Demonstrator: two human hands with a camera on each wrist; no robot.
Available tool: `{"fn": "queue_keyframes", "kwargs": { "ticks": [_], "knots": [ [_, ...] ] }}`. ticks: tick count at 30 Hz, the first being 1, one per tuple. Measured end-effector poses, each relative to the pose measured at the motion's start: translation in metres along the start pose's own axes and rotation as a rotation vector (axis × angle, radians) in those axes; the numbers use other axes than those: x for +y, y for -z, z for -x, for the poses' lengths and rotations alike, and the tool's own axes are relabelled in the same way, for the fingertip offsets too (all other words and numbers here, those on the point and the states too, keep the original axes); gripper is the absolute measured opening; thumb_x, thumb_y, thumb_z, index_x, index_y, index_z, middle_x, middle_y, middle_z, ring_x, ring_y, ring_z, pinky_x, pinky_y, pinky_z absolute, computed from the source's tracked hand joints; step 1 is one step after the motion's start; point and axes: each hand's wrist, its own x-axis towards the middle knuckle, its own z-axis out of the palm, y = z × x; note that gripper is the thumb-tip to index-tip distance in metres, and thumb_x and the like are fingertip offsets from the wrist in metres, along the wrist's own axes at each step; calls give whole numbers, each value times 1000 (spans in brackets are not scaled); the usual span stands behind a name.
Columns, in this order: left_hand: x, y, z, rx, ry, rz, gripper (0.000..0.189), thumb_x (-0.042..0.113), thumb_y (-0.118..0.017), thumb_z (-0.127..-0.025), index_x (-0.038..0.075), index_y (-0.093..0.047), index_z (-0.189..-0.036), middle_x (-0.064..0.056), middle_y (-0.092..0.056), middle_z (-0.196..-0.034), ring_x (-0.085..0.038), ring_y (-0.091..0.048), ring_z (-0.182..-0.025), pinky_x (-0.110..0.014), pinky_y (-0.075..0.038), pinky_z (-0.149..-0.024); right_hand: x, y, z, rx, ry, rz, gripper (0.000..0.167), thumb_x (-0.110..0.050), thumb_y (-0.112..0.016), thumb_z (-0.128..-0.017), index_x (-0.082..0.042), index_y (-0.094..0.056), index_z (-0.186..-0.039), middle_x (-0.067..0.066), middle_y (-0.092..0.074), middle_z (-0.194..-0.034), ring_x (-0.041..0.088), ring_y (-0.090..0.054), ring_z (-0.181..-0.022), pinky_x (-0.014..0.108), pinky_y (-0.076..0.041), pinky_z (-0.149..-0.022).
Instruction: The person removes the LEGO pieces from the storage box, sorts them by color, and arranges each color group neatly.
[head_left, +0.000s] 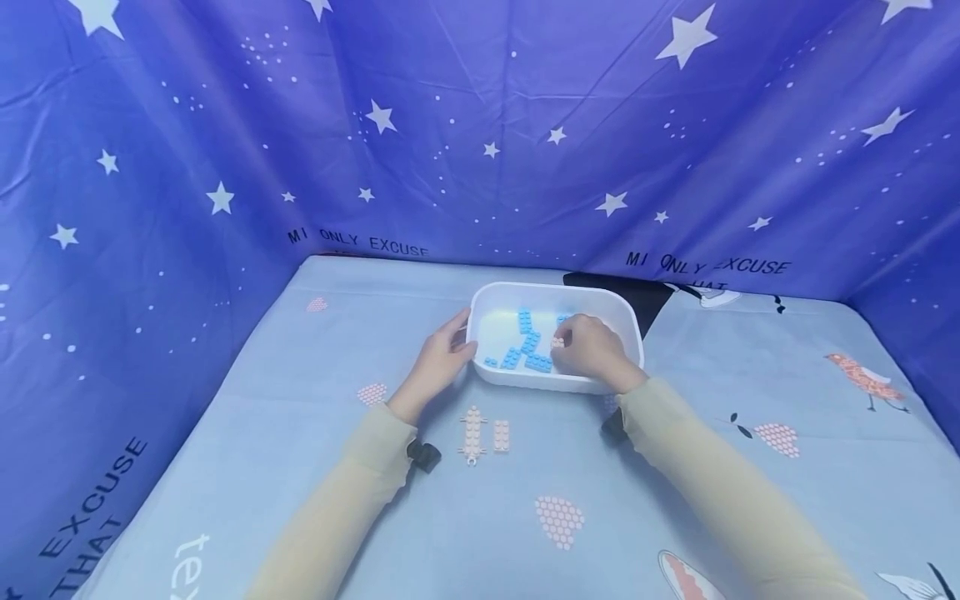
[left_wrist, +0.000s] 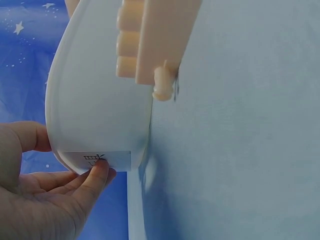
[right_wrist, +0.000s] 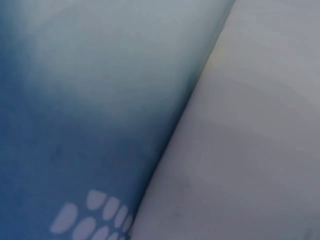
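A white plastic bin (head_left: 525,381) stands on the cloth, with several light-blue building bricks (head_left: 530,342) inside. My left hand (head_left: 437,358) grips its left end. In the left wrist view, a fingertip presses a label (left_wrist: 117,160) on the bin's outer wall, and the thumb meets the rim. Reaching into the bin, my right hand (head_left: 595,348) pinches a small pale pink building brick (head_left: 557,342) at its fingertips. Between my forearms lie a pale pink brick assembly (head_left: 472,433) with small side pegs and a flat pale pink brick (head_left: 502,436). The right wrist view misses the right hand.
A light-blue patterned cloth (head_left: 300,467) covers the table. Behind and at both sides hangs a blue star-printed curtain (head_left: 450,192). A black patch (head_left: 652,304) shows behind the bin's right end. Dark wrist devices (head_left: 425,456) sit at both cuffs.
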Motion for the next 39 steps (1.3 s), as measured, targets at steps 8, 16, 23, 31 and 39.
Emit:
{"fn": "queue_keyframes", "kwargs": {
  "ticks": [8,16,23,31,39],
  "knots": [
    [-1,-1,-1,4,-6,-5,63,10,-54,-96,7,-27,-153,-15,-33,-156,-31,-45,-136,-33,-45,-108,1,-1,1,36,-8,-1,31,-24,-63,-85,-5,-70,-108,14,-67,-111,30,-60,-101,49,-50,-89],
    [0,-1,-2,10,-8,7,63,9,-54,-95,7,-28,-152,-14,-33,-156,-30,-45,-136,-32,-45,-108,0,4,10,134,9,-141,32,-17,-65,-84,-2,-66,-113,17,-67,-101,30,-60,-93,44,-51,-85],
    [1,-1,1,8,-11,8,63,8,-54,-95,6,-28,-152,-15,-33,-156,-31,-44,-136,-34,-45,-108,-6,9,27,275,118,-176,24,-18,-67,-88,0,-70,-105,15,-71,-92,27,-64,-83,38,-53,-74],
    [1,-1,1,10,0,0,62,8,-54,-95,7,-29,-152,-15,-33,-156,-30,-45,-136,-33,-46,-107,-17,12,56,347,258,-216,20,-16,-72,-85,-3,-73,-100,12,-71,-88,21,-63,-68,30,-54,-63],
    [1,-1,3,16,2,-2,62,9,-54,-95,9,-29,-152,-15,-34,-155,-30,-46,-135,-33,-46,-107,-30,6,83,356,363,-233,14,-12,-75,-82,-7,-74,-96,5,-71,-88,16,-61,-74,27,-54,-63]
  ]
}}
